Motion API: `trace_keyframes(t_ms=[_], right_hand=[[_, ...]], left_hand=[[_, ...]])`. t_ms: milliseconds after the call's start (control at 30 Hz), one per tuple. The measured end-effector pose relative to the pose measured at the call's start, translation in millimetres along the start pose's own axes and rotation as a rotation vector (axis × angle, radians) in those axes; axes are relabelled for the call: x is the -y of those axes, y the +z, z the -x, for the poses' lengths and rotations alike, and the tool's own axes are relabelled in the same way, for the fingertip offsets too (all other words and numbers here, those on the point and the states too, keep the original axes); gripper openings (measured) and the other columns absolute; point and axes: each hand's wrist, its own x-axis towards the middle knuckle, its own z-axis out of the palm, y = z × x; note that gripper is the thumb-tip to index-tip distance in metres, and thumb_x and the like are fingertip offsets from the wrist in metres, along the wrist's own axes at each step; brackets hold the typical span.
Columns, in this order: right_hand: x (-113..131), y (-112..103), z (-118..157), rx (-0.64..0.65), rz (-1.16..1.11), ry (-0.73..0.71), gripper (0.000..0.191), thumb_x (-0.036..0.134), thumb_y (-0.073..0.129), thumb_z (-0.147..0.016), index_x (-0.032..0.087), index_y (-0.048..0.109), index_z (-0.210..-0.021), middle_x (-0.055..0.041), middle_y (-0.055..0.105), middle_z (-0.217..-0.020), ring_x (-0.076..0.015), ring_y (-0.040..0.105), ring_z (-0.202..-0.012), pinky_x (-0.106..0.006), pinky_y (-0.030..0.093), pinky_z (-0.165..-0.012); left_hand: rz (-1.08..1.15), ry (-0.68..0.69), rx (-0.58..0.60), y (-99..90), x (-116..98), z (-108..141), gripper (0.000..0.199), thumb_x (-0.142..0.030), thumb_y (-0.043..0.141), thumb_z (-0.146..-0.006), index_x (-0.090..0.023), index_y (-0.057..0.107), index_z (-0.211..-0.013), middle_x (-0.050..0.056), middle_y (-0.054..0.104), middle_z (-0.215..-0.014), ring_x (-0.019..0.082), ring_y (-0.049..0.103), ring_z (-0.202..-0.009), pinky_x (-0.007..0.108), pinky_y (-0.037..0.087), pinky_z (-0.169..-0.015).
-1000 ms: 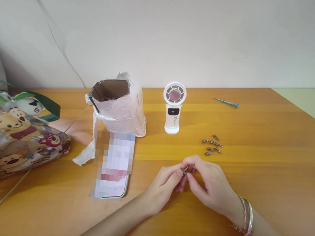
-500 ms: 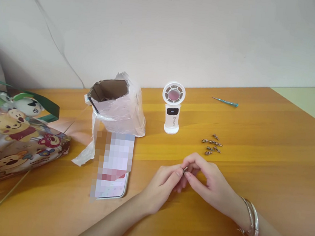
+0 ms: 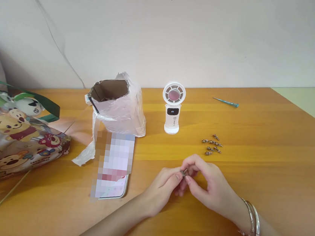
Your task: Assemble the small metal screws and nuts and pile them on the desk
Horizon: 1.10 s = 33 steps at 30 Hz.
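Fingers [image 3: 178, 175] of left hand [image 3: 162, 186], right hand [image 3: 215, 187] pinch metal part [image 3: 183, 173] — loose parts [image 3: 212, 142], upright fan [image 3: 172, 112] beyond.

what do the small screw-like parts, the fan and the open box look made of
Screw-like parts: probably metal, dull grey-brown with small glints. Fan: likely plastic, its white casing smooth and uniform. Open box: apparently cardboard, matt brown inside; its outer wrap looks like thin plastic, shiny and wrinkled.
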Motion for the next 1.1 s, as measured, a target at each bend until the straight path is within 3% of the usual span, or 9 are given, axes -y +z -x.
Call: trace_keyframes(t_ms=[300,600,867,1100], right_hand=[[-0.5,3.4,-0.8,-0.016,0.136,0.040,0.017,0.011,0.044,-0.075,0.024,0.041,-0.086,0.0070,0.061,-0.061,-0.0106,0.057,-0.056,-0.023,0.042,-0.057],[-8.8,7.4,-2.8,-0.209,0.500,-0.187,0.013,0.012,0.042,-0.075,0.021,0.046,-0.083,0.0052,0.063,-0.062,-0.0097,0.057,-0.053,-0.021,0.038,-0.051],[-7.8,10.6,-4.9,-0.294,0.592,-0.263,0.014,0.010,0.038,-0.077,0.020,0.046,-0.080,0.0036,0.061,-0.061,-0.0097,0.055,-0.050,-0.020,0.036,-0.048],[-8.9,10.6,-5.3,-0.310,0.597,-0.279,0.014,0.010,0.038,-0.078,0.020,0.047,-0.080,0.0022,0.062,-0.064,-0.0101,0.056,-0.053,-0.020,0.038,-0.049]], left_hand=[[-0.117,-0.044,-0.037,0.0,-6.0,1.0,0.042,-0.038,0.024,-0.091,-0.017,0.041,-0.059,0.001,0.045,-0.059,0.014,0.043,-0.060,0.024,0.036,-0.062],[-0.110,0.015,-0.029,-0.6,0.0,-1.7,0.042,-0.037,0.026,-0.091,-0.017,0.039,-0.057,0.000,0.044,-0.056,0.012,0.040,-0.055,0.023,0.034,-0.058],[0.028,-0.008,-0.071,5.6,4.6,-3.6,0.038,-0.037,0.030,-0.090,-0.017,0.037,-0.059,-0.003,0.038,-0.055,0.010,0.035,-0.052,0.023,0.029,-0.052],[-0.019,-0.017,-0.070,5.7,6.6,-3.5,0.041,-0.043,0.030,-0.090,-0.017,0.037,-0.059,-0.003,0.037,-0.054,0.010,0.034,-0.051,0.022,0.027,-0.051]])
